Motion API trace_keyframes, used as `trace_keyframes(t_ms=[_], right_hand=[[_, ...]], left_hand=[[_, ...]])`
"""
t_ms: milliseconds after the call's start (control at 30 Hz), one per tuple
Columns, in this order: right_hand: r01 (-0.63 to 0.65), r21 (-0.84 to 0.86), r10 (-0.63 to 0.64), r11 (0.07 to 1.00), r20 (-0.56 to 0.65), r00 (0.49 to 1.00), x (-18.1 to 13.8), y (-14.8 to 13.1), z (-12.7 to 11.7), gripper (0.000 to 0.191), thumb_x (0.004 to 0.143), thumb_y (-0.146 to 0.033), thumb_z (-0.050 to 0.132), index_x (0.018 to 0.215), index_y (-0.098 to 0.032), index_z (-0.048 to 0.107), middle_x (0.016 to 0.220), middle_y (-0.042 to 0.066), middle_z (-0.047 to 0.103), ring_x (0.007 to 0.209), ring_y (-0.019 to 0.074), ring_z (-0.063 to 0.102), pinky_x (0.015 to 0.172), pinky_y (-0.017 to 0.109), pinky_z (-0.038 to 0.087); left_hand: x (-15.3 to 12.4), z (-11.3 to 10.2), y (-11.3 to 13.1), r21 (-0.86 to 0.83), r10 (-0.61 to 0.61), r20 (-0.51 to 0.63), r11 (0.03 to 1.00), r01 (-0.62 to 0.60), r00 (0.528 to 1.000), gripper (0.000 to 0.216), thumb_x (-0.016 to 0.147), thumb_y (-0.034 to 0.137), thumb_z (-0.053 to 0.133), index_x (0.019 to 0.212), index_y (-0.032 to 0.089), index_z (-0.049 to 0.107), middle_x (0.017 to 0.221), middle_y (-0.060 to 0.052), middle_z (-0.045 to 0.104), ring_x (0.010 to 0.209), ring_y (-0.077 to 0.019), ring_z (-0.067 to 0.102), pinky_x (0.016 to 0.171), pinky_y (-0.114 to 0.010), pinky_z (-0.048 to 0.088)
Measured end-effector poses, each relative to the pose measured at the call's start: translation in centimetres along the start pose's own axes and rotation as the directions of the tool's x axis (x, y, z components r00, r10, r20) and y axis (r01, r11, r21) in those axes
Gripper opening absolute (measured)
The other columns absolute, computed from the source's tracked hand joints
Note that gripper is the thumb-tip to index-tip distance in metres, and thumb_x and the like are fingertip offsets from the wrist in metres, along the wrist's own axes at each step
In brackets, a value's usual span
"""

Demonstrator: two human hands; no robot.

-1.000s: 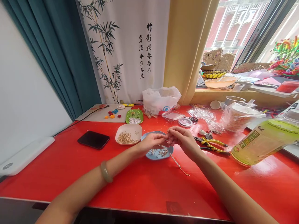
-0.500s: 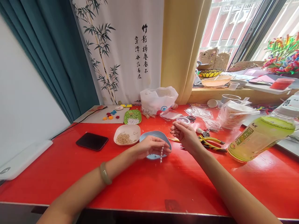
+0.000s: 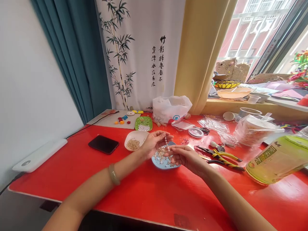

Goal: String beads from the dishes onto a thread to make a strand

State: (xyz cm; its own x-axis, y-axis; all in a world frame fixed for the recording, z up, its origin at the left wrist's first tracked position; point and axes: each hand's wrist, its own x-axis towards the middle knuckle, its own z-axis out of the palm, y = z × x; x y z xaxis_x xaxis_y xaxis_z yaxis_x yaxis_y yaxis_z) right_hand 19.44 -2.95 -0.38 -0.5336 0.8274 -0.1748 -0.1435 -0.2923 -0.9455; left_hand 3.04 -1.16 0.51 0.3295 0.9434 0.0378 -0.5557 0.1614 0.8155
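My left hand (image 3: pixel 155 143) is raised over the blue dish (image 3: pixel 158 163), fingers pinched on the top of a short beaded strand (image 3: pixel 166 143) that hangs down. My right hand (image 3: pixel 186 157) sits just right of it above the same dish, fingers closed in a pinch near the strand's lower end; what it grips is too small to make out. The dish holds loose pearl and gold beads (image 3: pixel 161 153). A green bangle (image 3: pixel 113 174) is on my left wrist.
On the red table (image 3: pixel 149 195): a white dish of gold beads (image 3: pixel 134 143), a green tray of pearls (image 3: pixel 143 123), a black phone (image 3: pixel 103 144), yellow-handled pliers (image 3: pixel 222 157), a thread spool (image 3: pixel 195 132), a white plastic bag (image 3: pixel 171 108), a green bottle (image 3: pixel 279 158) lying at the right.
My right hand came back left and down to the dish beside the left hand. The left hand lifted the beaded strand slightly. The camera swung left.
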Motion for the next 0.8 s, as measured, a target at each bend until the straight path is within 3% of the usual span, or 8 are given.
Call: trace_keyframes(t_ms=[200, 567, 700, 800], right_hand=[[0.023, 0.024, -0.022, 0.999, -0.052, 0.998, 0.29, 0.21, -0.03, 0.015, 0.073, -0.019, 0.055, 0.084, -0.010, 0.062, 0.076, 0.009, 0.067, 0.062, 0.0103, 0.063, 0.058, 0.017, 0.050], [0.015, 0.009, -0.014, 1.000, -0.061, 0.998, 0.43, 0.26, 0.20, 0.013, 0.070, -0.019, 0.055, 0.077, -0.011, 0.061, 0.067, 0.006, 0.065, 0.054, 0.0075, 0.058, 0.051, 0.015, 0.045], [0.007, -0.119, -0.016, 0.993, -0.074, 0.997, 0.23, -0.03, 0.52, 0.018, 0.070, -0.025, 0.055, 0.077, -0.010, 0.063, 0.064, 0.005, 0.063, 0.049, 0.0063, 0.054, 0.046, 0.016, 0.041], [0.054, -0.305, -0.118, 0.951, -0.195, 0.974, -0.03, -0.51, 0.72, 0.021, 0.070, -0.029, 0.056, 0.079, -0.012, 0.063, 0.055, 0.000, 0.057, 0.048, 0.0075, 0.050, 0.043, 0.018, 0.037]], left_hand=[[0.17, -0.14, -0.15, 0.001, 0.007, -0.033, 1.000, -0.007, 0.999, 0.006, 0.073, 0.017, 0.057, 0.075, 0.012, 0.057, 0.076, -0.006, 0.065, 0.076, -0.0124, 0.061, 0.076, -0.023, 0.043], [0.51, -0.69, -0.46, 0.025, -0.005, -0.029, 1.000, 0.006, 1.000, 0.009, 0.072, 0.019, 0.058, 0.078, 0.012, 0.058, 0.078, -0.007, 0.066, 0.073, -0.0123, 0.061, 0.068, -0.021, 0.045], [0.31, -0.54, -0.10, 0.028, -0.053, -0.018, 0.998, 0.053, 0.998, 0.008, 0.072, 0.019, 0.057, 0.076, 0.012, 0.059, 0.078, -0.007, 0.066, 0.072, -0.0127, 0.061, 0.066, -0.022, 0.045], [-0.07, -0.24, 0.10, 0.083, -0.126, 0.023, 0.989, 0.123, 0.992, 0.010, 0.072, 0.020, 0.057, 0.076, 0.012, 0.061, 0.077, -0.008, 0.066, 0.071, -0.0131, 0.061, 0.065, -0.022, 0.045]])
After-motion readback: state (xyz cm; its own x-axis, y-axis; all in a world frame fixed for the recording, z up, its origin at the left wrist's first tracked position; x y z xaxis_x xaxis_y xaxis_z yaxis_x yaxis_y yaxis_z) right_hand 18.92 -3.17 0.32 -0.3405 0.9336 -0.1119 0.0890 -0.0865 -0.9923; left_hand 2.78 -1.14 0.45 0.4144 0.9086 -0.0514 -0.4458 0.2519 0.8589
